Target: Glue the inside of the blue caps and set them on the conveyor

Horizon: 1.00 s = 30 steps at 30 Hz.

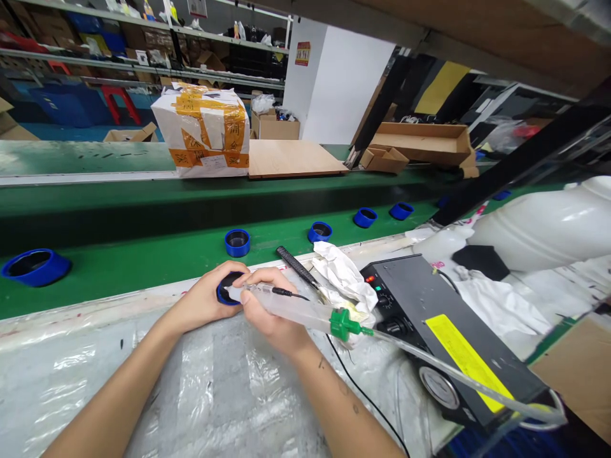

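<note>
The left hand [203, 300] is closed around a round blue cap [227, 295], its fingers wrapped over the rim, and the cap sits just inside the near edge of the green conveyor belt [133, 270]. The right hand [270, 306] curls firmly round a clear plastic syringe barrel [298, 310], its narrow end touching the cap. A thin black cable [292, 294] joins the barrel near that end, and a green fitting [341, 323] at its other end leads into a clear tube [443, 367] that runs to a black control box [429, 321] with a yellow label. Just beside the hands lie a crumpled white cloth [341, 277] and a black-handled tool [296, 266]. Along the belt, five more blue caps [319, 232] sit apart, open side up, with others partly hidden toward the right end. Nothing visible shows which caps have been worked on and which remain. Farther off, a taped parcel [200, 130] stands on the far belt.
</note>
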Motion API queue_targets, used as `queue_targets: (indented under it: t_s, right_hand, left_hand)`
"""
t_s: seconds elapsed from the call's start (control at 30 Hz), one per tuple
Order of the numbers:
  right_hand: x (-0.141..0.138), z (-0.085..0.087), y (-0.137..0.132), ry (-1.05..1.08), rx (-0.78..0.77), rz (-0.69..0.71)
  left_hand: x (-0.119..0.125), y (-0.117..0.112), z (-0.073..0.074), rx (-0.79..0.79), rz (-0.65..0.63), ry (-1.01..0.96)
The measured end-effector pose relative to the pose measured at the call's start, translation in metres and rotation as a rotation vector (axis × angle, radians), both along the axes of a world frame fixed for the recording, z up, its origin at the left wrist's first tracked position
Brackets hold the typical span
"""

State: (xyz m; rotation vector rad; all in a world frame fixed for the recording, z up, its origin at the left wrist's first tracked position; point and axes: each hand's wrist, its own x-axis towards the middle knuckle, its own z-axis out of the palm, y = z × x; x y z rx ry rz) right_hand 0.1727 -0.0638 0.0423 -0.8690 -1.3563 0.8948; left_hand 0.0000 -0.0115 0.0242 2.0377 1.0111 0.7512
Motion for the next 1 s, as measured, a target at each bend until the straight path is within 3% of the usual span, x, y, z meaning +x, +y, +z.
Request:
queue_targets:
  t_s: [0.43,1.0]
  right_hand:
    - [0.0035,0.0,-0.0004,0.007,-0.002,-0.02]
    - [0.0097,0.0006,0.0026,0.043,-0.031,-0.077]
  left_hand:
    - [0.0023,-0.0013,0.0046,-0.017,0.008,0.009]
    - [0.0001,0.0008,-0.0037,-0.006,0.018,0.027]
